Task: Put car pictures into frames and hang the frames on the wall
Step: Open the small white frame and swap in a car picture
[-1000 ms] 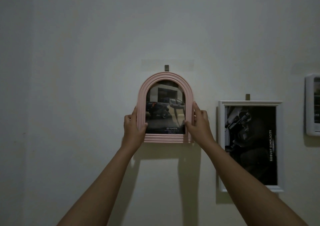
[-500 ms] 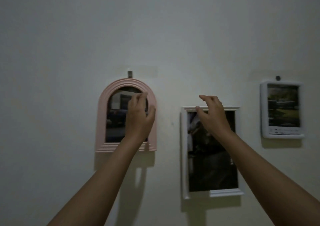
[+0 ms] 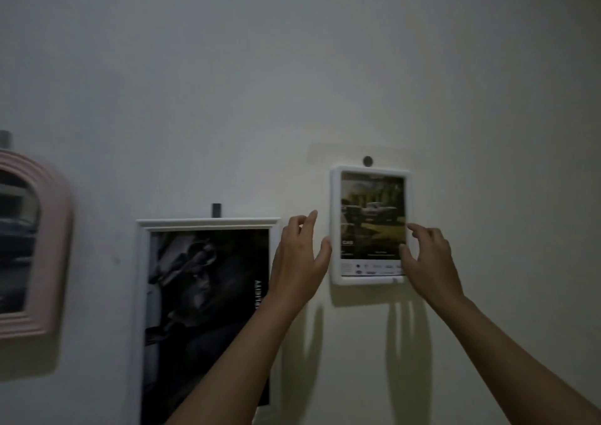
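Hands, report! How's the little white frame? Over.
Left hand open, thumb at left edge of small white rounded frame. Right hand open over its lower-right corner. Nothing blocking.

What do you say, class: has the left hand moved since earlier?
Yes: the left hand went rightward from the pink arched frame to the small white frame's left edge.

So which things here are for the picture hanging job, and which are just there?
For the job:
- small white frame, with the left hand and right hand at its sides
- big white frame
- pink arched frame
- hooks above the frames
- wall

Just there:
- only the arm shadows below the small frame
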A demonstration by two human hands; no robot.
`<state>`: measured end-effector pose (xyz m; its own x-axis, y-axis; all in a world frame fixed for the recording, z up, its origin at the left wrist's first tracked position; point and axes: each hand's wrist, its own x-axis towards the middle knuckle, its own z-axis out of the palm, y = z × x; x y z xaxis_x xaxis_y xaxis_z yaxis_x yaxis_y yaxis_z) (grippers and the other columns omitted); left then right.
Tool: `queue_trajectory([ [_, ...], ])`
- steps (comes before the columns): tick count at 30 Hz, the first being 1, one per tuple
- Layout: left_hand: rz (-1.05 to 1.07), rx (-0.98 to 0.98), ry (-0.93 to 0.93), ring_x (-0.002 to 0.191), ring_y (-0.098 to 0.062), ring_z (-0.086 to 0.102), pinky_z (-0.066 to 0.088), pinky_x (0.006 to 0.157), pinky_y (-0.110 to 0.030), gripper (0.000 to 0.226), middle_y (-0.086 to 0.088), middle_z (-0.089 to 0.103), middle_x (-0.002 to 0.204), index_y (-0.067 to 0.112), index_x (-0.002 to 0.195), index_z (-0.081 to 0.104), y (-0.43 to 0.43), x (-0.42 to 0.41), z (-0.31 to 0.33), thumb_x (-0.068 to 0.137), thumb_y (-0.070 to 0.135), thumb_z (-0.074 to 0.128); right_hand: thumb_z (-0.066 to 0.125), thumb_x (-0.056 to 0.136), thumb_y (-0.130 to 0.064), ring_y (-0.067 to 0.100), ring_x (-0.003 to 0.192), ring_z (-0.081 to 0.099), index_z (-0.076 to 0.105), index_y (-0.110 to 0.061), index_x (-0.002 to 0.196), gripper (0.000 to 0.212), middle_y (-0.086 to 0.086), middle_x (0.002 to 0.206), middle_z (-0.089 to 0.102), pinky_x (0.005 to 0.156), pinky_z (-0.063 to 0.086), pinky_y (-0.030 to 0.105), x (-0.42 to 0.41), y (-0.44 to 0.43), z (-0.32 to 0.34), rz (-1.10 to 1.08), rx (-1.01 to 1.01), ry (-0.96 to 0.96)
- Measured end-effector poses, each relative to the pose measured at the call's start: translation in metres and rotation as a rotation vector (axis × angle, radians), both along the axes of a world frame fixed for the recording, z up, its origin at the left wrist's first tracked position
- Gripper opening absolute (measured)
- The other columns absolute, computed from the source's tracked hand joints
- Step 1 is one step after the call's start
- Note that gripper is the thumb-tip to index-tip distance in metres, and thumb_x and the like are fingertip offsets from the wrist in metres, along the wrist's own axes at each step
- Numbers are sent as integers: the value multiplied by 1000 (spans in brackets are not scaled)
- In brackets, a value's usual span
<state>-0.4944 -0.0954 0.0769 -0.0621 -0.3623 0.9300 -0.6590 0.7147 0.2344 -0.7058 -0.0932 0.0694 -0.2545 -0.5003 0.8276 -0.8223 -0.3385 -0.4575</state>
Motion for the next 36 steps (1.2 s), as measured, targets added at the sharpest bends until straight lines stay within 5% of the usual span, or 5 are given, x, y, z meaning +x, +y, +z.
queue_trajectory([
  [9,-6,46,150,114,-11,33,32,92,-18,67,-3,27,126,35,142,1,-45,-75,-37,95,24,46,45,96,-22,23,110,52,36,-15,138,44,11,126,45,85,45,30,-42,-49,-23,227,48,-177],
  [13,-65,10,291,104,-9,37,37,92,-18,60,2,28,114,38,138,8,-53,-81,-38,96,12,42,43,97,-20,18,109,50,36,-14,138,42,11,128,46,85,44,26,-40,-56,-28,289,10,-213],
  [18,-131,3,367,94,11,38,32,75,6,57,-1,30,116,29,143,15,-41,-89,-35,96,8,41,43,97,-18,16,104,49,38,-14,137,41,11,125,47,86,49,32,-46,-46,-25,353,-59,-218],
  [25,-258,-23,382,103,-11,42,38,96,-17,56,-2,31,116,38,138,14,2,-72,-34,97,11,40,45,96,-20,12,102,50,39,-18,138,42,1,118,46,80,48,25,-39,1,-24,397,-156,-225],
  [36,-305,323,701,81,18,47,41,75,-3,49,11,36,104,26,140,31,138,42,-161,96,7,42,47,94,-11,-12,83,53,41,-16,136,42,6,104,48,64,44,2,81,137,-159,610,30,-386],
])
